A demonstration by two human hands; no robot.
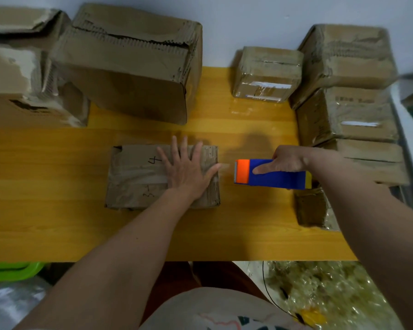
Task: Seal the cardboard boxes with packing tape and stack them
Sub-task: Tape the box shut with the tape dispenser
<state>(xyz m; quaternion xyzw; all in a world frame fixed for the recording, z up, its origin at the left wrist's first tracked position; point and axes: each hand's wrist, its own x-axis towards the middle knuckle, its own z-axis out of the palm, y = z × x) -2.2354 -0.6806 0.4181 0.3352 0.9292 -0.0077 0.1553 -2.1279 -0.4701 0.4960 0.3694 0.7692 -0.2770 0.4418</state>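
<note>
Two hands at work: left hand (188,171) spread flat atop small cardboard box (138,177) on tabletop (45,222); right hand (286,160) gripping blue-and-orange tape dispenser (272,177) just beside.

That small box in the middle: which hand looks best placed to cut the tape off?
Probably the right hand: it grips the tape dispenser just off the small box, while the left hand lies flat on it.

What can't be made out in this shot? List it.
- Head view: the box top under the left hand, which covers it.
- Tape roll inside the dispenser: hidden by its blue body and the right hand.
- Box markings beside the "4": too small.
</note>
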